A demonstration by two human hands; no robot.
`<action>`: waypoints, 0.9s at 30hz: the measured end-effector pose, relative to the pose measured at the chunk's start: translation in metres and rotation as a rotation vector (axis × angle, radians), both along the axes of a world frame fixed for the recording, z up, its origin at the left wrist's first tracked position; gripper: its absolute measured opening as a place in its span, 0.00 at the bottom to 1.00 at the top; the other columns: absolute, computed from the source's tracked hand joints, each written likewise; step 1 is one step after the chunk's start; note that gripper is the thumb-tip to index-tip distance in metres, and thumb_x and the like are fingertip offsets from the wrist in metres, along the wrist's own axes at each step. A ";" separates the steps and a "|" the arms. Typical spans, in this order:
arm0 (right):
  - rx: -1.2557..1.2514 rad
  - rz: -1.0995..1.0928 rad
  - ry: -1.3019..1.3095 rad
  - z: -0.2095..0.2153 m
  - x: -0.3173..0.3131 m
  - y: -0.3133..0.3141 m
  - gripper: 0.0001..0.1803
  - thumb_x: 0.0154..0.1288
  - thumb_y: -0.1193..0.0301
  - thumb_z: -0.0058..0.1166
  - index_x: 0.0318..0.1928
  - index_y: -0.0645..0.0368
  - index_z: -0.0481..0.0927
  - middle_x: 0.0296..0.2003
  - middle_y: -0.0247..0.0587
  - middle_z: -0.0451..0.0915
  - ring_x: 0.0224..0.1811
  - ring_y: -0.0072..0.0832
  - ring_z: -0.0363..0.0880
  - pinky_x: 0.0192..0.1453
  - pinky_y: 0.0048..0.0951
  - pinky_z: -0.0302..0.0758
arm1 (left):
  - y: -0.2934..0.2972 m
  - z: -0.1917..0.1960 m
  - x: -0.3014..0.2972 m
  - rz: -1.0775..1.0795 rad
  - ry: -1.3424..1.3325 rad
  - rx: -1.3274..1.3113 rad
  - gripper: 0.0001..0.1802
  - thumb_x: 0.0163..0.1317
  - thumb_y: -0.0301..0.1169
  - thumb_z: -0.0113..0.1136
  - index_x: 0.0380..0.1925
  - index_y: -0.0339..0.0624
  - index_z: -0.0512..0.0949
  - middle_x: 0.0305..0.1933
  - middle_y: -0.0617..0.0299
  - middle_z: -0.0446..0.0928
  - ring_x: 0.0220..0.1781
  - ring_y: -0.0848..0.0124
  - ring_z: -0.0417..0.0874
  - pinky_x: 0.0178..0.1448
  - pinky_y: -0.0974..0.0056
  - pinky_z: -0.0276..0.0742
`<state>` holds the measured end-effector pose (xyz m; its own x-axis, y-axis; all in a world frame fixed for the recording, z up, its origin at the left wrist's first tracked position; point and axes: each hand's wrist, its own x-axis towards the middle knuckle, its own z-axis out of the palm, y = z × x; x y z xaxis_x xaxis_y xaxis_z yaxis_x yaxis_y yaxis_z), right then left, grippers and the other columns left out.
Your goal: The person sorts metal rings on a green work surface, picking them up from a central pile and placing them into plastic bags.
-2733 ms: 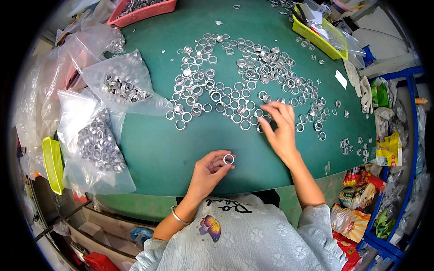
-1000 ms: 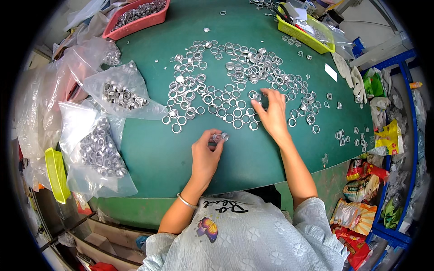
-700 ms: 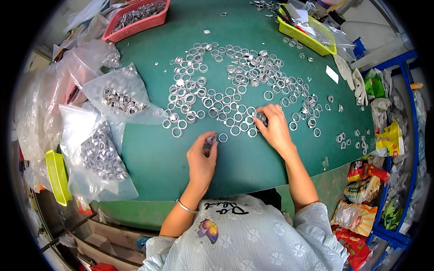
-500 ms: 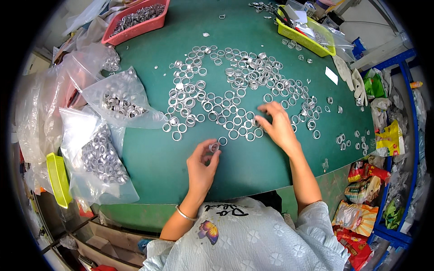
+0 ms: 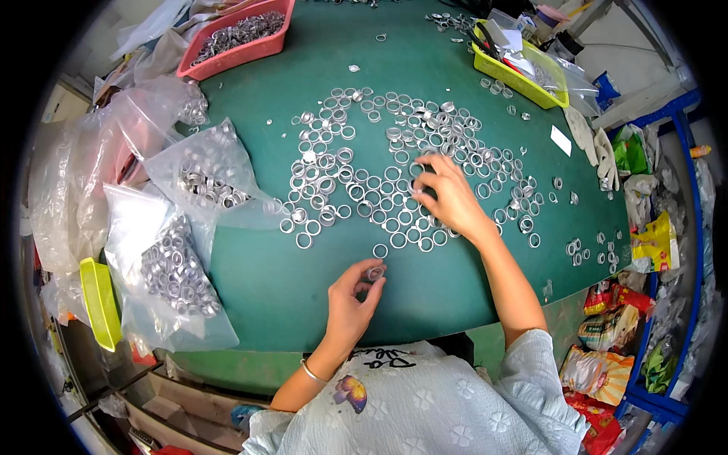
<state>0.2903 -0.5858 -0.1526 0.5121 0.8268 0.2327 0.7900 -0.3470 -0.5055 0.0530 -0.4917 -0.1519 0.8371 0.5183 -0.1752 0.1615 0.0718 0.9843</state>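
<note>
Altogether two hands, left hand (image 5: 350, 302) pinching one metal ring (image 5: 374, 272).

Right hand (image 5: 449, 199) covers rings beneath — count unclear; pink tray (image 5: 241, 38) top cut off by edge.

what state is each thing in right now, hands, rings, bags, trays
left hand: pinching a small stack of metal rings
right hand: fingers down on the loose rings spread flat on the green table
plastic bags: part filled with rings
pink tray: filled with metal parts
yellow tray: holds mixed items
</note>
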 end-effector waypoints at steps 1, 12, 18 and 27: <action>-0.006 0.034 0.087 0.005 -0.002 -0.004 0.06 0.53 0.72 0.63 0.31 0.60 0.80 0.49 0.41 0.76 0.57 0.40 0.70 0.59 0.39 0.67 | 0.001 0.000 0.000 -0.007 0.003 0.007 0.16 0.58 0.16 0.60 0.48 0.36 0.77 0.43 0.56 0.81 0.44 0.73 0.82 0.41 0.70 0.79; -0.178 -0.357 -0.199 -0.025 0.067 0.009 0.32 0.62 0.43 0.49 0.61 0.46 0.74 0.68 0.48 0.60 0.71 0.55 0.53 0.70 0.57 0.52 | 0.008 0.003 0.002 -0.021 0.017 0.042 0.15 0.60 0.16 0.57 0.48 0.35 0.76 0.44 0.57 0.81 0.41 0.74 0.81 0.43 0.72 0.77; -0.151 -0.113 -0.167 -0.021 0.000 -0.003 0.36 0.58 0.48 0.58 0.61 0.57 0.71 0.69 0.46 0.57 0.70 0.59 0.51 0.67 0.57 0.56 | 0.013 -0.002 -0.003 0.023 0.048 0.014 0.15 0.60 0.16 0.57 0.48 0.35 0.77 0.44 0.56 0.81 0.42 0.73 0.81 0.44 0.71 0.79; -0.267 0.083 -0.117 0.006 -0.077 -0.022 0.39 0.55 0.50 0.61 0.61 0.63 0.69 0.67 0.44 0.59 0.70 0.60 0.50 0.70 0.58 0.53 | 0.019 -0.002 -0.002 0.108 -0.030 -0.096 0.20 0.64 0.14 0.50 0.57 0.29 0.70 0.52 0.50 0.78 0.48 0.68 0.82 0.53 0.67 0.79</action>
<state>0.2130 -0.6080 -0.1466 0.4231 0.9045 0.0546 0.8686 -0.3877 -0.3086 0.0507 -0.4728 -0.1538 0.7831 0.5874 -0.2042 0.1188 0.1810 0.9763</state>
